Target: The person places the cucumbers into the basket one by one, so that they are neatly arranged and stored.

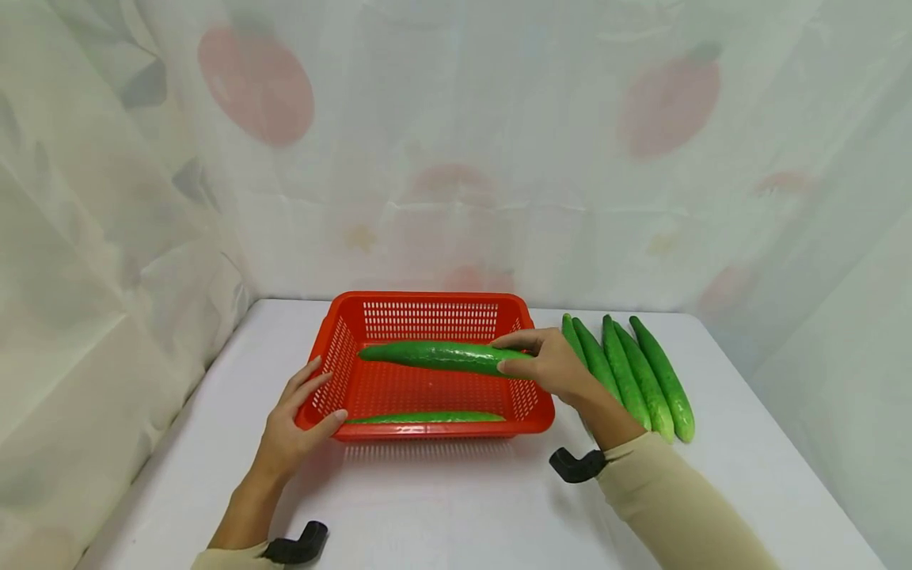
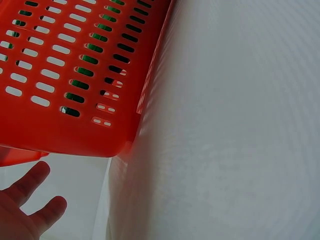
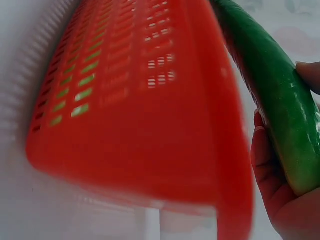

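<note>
A long green cucumber (image 1: pixel 431 355) is in my right hand (image 1: pixel 554 366), which grips it near its right end. It lies nearly level above the red plastic basket (image 1: pixel 427 431), its far tip toward the left. The right wrist view shows thumb and fingers on either side of the cucumber (image 3: pixel 280 95). My left hand (image 1: pixel 290 431) is at the basket's left front corner, fingers spread and fairly straight, with the thumb at the rim; firm contact is unclear. Inside the basket, another cucumber (image 1: pixel 435 417) lies along the front wall, partly hidden by the rim.
Several cucumbers (image 1: pixel 644 380) lie side by side on the white table (image 1: pixel 442 507) right of the basket, partly behind my right forearm. A patterned curtain (image 1: pixel 456 158) hangs behind the table, with more sheeting at both sides.
</note>
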Available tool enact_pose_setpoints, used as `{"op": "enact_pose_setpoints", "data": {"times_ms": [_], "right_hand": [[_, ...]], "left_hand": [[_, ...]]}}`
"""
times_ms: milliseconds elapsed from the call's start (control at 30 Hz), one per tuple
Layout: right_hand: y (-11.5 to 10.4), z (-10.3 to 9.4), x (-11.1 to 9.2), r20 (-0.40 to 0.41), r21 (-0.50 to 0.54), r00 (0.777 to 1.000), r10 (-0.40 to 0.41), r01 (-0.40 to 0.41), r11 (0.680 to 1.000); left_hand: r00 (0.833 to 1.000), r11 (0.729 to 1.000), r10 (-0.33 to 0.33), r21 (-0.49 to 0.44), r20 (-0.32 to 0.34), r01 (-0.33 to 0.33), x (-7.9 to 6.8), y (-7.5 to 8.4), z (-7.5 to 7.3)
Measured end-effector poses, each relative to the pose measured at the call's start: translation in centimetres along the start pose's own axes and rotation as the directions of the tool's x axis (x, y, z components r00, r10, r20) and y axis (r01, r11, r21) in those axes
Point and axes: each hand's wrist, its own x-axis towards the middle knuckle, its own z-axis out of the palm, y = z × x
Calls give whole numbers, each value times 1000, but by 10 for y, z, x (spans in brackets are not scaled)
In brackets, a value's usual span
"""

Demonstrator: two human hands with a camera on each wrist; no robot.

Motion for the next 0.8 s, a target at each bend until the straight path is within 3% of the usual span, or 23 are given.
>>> {"op": "enact_pose_setpoints", "data": {"times_ms": [400, 633, 800], "right_hand": [[13, 24, 17, 88, -1, 996, 22, -22, 1000], [23, 33, 23, 111, -61, 992, 56, -50, 997], [28, 40, 28, 136, -99, 990, 31, -18, 995]], "left_hand": [[1000, 1000, -10, 9, 7, 9, 0, -2, 0], [1000, 1000, -4, 6, 4, 4, 0, 0, 1], [1000, 1000, 13, -9, -3, -13, 0, -2, 1]]}}
